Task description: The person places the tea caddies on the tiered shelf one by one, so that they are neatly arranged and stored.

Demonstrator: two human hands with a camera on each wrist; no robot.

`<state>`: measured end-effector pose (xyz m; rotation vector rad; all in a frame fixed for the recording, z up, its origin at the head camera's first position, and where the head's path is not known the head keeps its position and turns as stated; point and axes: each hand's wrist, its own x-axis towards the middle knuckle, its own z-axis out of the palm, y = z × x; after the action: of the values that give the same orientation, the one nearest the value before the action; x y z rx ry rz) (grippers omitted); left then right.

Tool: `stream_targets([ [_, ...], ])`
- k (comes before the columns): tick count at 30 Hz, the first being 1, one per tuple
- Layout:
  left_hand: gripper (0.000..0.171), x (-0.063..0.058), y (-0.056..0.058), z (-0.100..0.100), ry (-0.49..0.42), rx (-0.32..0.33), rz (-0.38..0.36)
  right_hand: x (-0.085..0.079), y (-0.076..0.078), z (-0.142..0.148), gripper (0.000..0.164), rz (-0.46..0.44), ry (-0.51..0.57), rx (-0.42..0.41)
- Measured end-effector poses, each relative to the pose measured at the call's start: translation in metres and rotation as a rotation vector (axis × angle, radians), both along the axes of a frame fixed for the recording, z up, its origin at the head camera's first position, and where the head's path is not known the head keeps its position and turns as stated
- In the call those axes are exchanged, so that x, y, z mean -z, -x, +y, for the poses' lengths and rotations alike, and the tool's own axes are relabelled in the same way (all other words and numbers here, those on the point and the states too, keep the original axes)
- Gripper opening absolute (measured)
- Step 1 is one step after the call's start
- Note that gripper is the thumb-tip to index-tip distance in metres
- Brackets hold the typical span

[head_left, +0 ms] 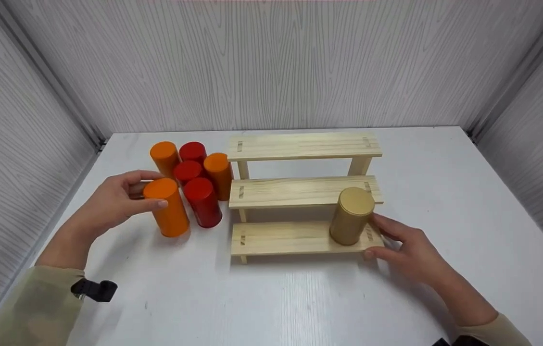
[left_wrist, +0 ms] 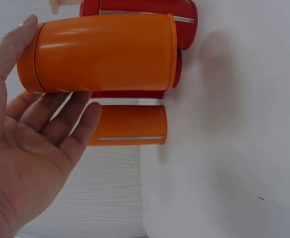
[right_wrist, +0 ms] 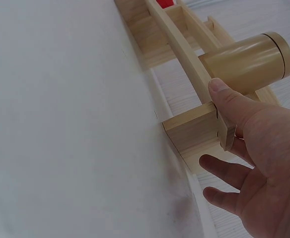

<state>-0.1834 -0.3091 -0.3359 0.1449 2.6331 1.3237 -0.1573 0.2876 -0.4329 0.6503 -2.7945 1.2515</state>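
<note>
My left hand [head_left: 119, 197] holds an orange canister [head_left: 170, 214] near its top, thumb on the near side and fingers behind. In the left wrist view this orange canister [left_wrist: 105, 53] overlaps the red ones behind it. At the right end of a three-step wooden rack [head_left: 281, 240], my right hand [head_left: 408, 247] grips the lowest step, its thumb at the front edge. A gold canister [head_left: 350, 218] stands upright on that step, close to the fingers. The right wrist view shows the thumb on the board's edge beside the gold canister [right_wrist: 249, 62].
Left of the rack stand several more canisters, among them a front red canister [head_left: 204, 204], an orange canister [head_left: 218, 175] beside the rack and a rear orange canister [head_left: 163, 156]. Wood-grain panels [head_left: 271, 62] enclose the white table [head_left: 271, 302] at the back and sides.
</note>
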Motion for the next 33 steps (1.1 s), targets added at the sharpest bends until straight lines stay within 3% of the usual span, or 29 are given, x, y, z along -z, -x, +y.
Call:
stream_targets([
  [9, 0.067, -0.024, -0.009, 0.006, -0.035, 0.022, 0.064, -0.002, 0.000, 0.000, 0.082, 0.009, 0.009, -0.008],
  [16, 0.055, -0.036, -0.017, 0.015, -0.103, 0.081, 0.114, -0.003, -0.002, 0.000, 0.081, 0.011, 0.014, 0.003],
  [25, 0.051, -0.051, -0.026, 0.035, -0.072, 0.144, 0.176, -0.001, -0.002, -0.001, 0.080, 0.019, 0.030, 0.003],
  [33, 0.053, -0.061, -0.029, 0.053, -0.100, 0.200, 0.224, -0.002, -0.002, -0.002, 0.081, 0.001, 0.021, 0.010],
])
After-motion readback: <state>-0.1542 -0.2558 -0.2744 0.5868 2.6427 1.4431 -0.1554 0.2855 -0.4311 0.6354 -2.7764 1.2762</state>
